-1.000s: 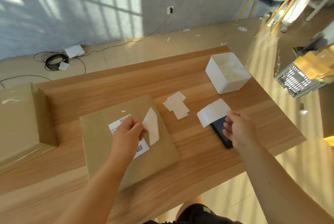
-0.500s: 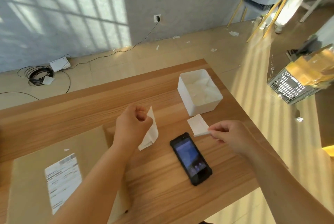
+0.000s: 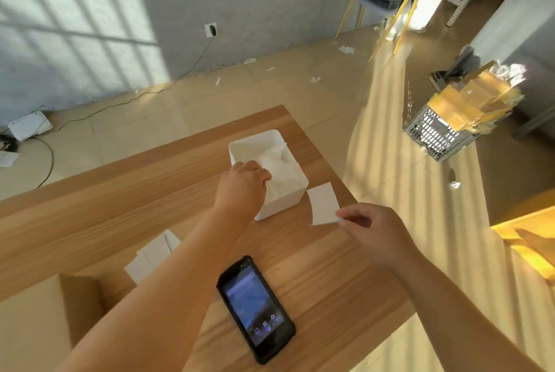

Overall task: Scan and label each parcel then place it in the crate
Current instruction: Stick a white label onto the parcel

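Fingers of your right hand (image 3: 378, 233) pinch the label (image 3: 322, 205) at 3 o'clock. It's light, floppy and likely sticky, so keep to its edge. The parcel (image 3: 36, 326) lies at 8 o'clock. I cannot tell how the fingers of your left hand (image 3: 243, 185) lie.

A bin (image 3: 285, 203) is sitting on the table (image 3: 150, 191) near its far right corner, with the left hand (image 3: 243, 188) hovering over its near left side. Just right of the bin, the right hand (image 3: 378, 230) is pinching a label (image 3: 322, 203). A phone (image 3: 255, 308) is lying nearer, between the arms, with labels (image 3: 153, 254) to its left and a parcel (image 3: 33, 326) at the near left. A crate (image 3: 435, 137) is standing on the floor at right, holding parcels (image 3: 471, 101).
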Demonstrator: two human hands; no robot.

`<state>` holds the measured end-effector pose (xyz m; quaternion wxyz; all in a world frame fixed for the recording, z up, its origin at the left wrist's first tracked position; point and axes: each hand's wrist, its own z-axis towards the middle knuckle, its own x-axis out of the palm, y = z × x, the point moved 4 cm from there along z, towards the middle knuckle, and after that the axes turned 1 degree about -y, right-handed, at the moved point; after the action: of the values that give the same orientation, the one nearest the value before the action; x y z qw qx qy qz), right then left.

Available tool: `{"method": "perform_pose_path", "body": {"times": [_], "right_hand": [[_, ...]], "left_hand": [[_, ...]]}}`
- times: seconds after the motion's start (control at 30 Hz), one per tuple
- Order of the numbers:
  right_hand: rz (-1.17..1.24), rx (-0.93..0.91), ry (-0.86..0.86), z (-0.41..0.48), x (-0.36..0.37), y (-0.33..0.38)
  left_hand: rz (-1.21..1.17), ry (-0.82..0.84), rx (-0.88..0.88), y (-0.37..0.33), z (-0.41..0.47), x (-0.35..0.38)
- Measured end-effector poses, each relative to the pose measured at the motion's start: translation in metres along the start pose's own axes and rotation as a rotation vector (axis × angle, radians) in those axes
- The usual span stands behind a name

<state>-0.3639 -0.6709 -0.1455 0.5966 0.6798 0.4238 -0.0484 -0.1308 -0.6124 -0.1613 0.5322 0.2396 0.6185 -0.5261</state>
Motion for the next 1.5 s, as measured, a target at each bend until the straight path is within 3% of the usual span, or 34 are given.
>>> {"method": "perform_pose_path", "body": {"times": [0.07,0.13,0.23,0.4,0.53,0.8,1.0,1.23,1.5], "right_hand": [[0.012,-0.007,-0.015,0.0,-0.002,-0.003],[0.032,-0.017,-0.033,-0.002,-0.002,-0.003],[0.112,-0.048,-0.083,-0.008,-0.001,-0.001],[0.215,-0.126,-0.077,-0.024,0.011,0.011],[0.24,-0.175,0.05,-0.04,0.034,0.023],[0.156,-0.162,0.285,-0.075,0.089,0.048],[0.031,-0.211,0.119,-0.104,0.126,0.086],[-0.116,-0.402,0.211,-0.146,0.193,0.125],[-0.085,-0.318,0.393,-0.198,0.256,0.142]], "left_hand": [[0.095,0.078,0.014,0.0,-0.002,0.01],[0.034,0.018,0.01,-0.001,-0.01,0.01],[-0.157,-0.074,-0.079,-0.005,-0.03,-0.003],[-0.66,0.203,-0.42,-0.022,-0.073,-0.017],[-0.898,0.233,-0.551,-0.025,-0.106,-0.021],[-0.913,0.036,-0.68,0.02,-0.165,-0.052],[-0.857,-0.016,-0.715,0.075,-0.226,-0.081],[-0.712,0.006,-0.682,0.12,-0.299,-0.114],[-0.786,-0.095,-0.837,0.173,-0.38,-0.134]]}}
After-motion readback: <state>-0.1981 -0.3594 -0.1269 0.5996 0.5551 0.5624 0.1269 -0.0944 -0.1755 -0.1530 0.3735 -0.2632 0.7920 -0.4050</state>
